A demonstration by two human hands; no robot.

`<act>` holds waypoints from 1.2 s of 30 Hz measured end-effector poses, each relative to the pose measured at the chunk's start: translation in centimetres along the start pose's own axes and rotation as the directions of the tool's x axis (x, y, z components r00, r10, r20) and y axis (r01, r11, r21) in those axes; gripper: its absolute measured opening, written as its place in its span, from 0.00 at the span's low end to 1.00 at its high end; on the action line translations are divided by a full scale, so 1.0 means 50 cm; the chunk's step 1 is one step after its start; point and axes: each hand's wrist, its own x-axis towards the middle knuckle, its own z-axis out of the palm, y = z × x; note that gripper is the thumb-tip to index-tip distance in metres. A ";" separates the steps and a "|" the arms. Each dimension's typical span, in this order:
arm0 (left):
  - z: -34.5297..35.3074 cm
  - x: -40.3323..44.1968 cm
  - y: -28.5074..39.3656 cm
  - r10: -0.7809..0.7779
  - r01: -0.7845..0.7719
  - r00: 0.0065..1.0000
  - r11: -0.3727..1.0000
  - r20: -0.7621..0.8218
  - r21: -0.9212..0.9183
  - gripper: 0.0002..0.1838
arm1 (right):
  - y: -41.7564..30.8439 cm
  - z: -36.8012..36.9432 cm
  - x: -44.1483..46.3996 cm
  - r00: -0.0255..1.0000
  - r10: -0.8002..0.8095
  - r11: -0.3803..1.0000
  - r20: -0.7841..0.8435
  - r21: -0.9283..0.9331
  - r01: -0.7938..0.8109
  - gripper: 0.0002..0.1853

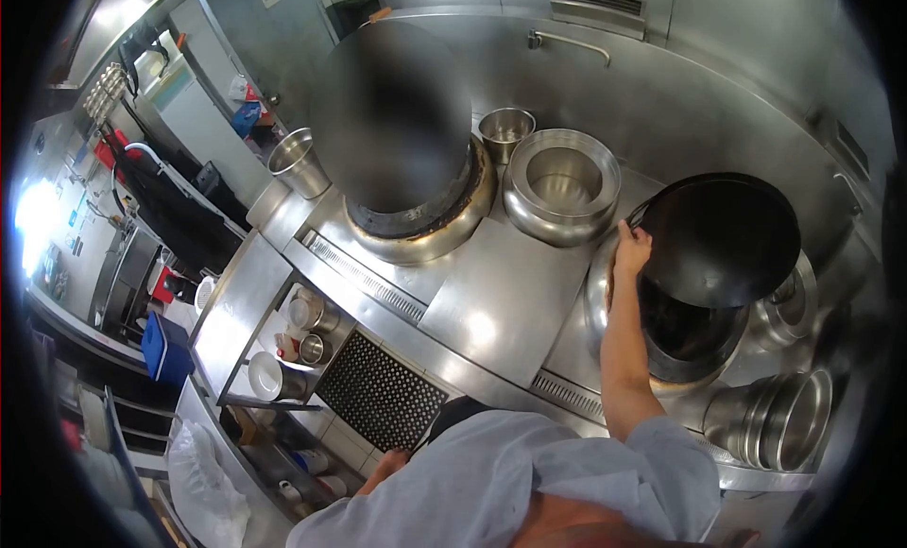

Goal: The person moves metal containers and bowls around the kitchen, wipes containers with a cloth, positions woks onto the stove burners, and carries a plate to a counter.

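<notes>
My right hand (635, 248) is closed around the loop handle on the left side of a black wok (723, 241). That wok is tilted up over the right-hand burner (694, 345), and its lower edge overlaps the dark burner opening. My left hand (385, 470) hangs low beside my body, above the floor by the perforated black mat (378, 392). Its fingers are too small and partly hidden to read. A second dark wok (392, 123), blurred in the picture, stands tilted over the left burner (425, 250).
Between the burners sit a wide steel pot (564, 187) and a smaller steel pot (506, 128). Stacked steel pots (775, 420) lie at the right front. A steel bucket (299, 162) stands at the left. A faucet (572, 45) juts from the back wall. Shelves (265, 326) hold containers.
</notes>
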 end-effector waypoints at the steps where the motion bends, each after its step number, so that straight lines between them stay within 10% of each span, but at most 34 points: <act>1: -0.004 0.004 0.002 -0.153 0.166 0.984 0.974 0.091 -0.153 0.18 | -0.008 -0.009 0.012 0.999 -0.014 1.000 0.043 -0.011 0.015 0.24; 6: -0.041 0.098 -0.065 -0.176 0.428 0.873 0.724 0.454 -0.541 0.14 | -0.191 -0.130 0.145 0.999 0.049 0.990 0.017 0.129 -0.051 0.19; 7: -0.046 0.140 -0.073 -0.225 0.632 0.771 0.385 0.595 -0.673 0.14 | -0.241 -0.174 0.156 0.996 0.089 0.972 0.018 0.218 -0.091 0.17; 9: -0.271 0.259 -0.007 -0.365 0.854 0.520 0.234 0.772 -0.465 0.15 | -0.315 -0.261 0.176 0.995 0.035 0.953 0.089 0.297 -0.060 0.13; 12: -0.090 0.304 -0.118 -0.130 0.406 0.906 0.534 0.402 -0.741 0.11 | -0.388 -0.358 0.170 0.953 0.087 0.994 0.289 0.044 -0.104 0.14; 14: -0.104 0.354 -0.123 -0.071 0.301 0.949 0.498 0.308 -0.813 0.11 | -0.449 -0.393 0.104 0.913 0.103 0.979 0.395 -0.201 -0.024 0.13; 16: -0.189 0.389 -0.086 -0.257 0.591 0.780 0.003 0.570 -0.807 0.13 | -0.402 -0.407 0.041 0.811 0.069 0.981 0.582 -0.188 0.052 0.14; 19: -0.247 0.389 -0.070 -0.358 0.643 0.701 -0.056 0.616 -0.764 0.15 | -0.349 -0.450 -0.082 0.549 0.056 0.942 0.834 -0.226 0.247 0.14; 23: -0.118 0.319 -0.141 -0.255 0.706 0.666 -0.087 0.701 -0.703 0.13 | -0.406 -0.527 -0.222 0.571 0.055 0.819 0.819 -0.364 0.443 0.11; 26: -0.010 0.227 -0.183 -0.115 0.561 0.819 0.360 0.562 -0.745 0.12 | -0.349 -0.601 -0.233 0.554 -0.054 0.568 0.831 -0.431 0.702 0.12; 28: -0.011 0.191 -0.164 -0.213 0.840 0.505 -0.102 0.837 -0.532 0.11 | -0.300 -0.647 -0.228 0.598 0.008 0.545 0.802 -0.505 0.669 0.12; 35: -0.032 0.178 -0.118 -0.095 0.849 0.505 -0.124 0.858 -0.513 0.08 | -0.141 -0.679 -0.213 0.681 0.077 0.547 0.728 -0.602 0.582 0.16; 36: -0.034 0.199 -0.110 -0.099 0.829 0.537 0.246 0.838 -0.502 0.09 | -0.077 -0.685 -0.210 0.702 -0.034 0.507 0.712 -0.593 0.626 0.19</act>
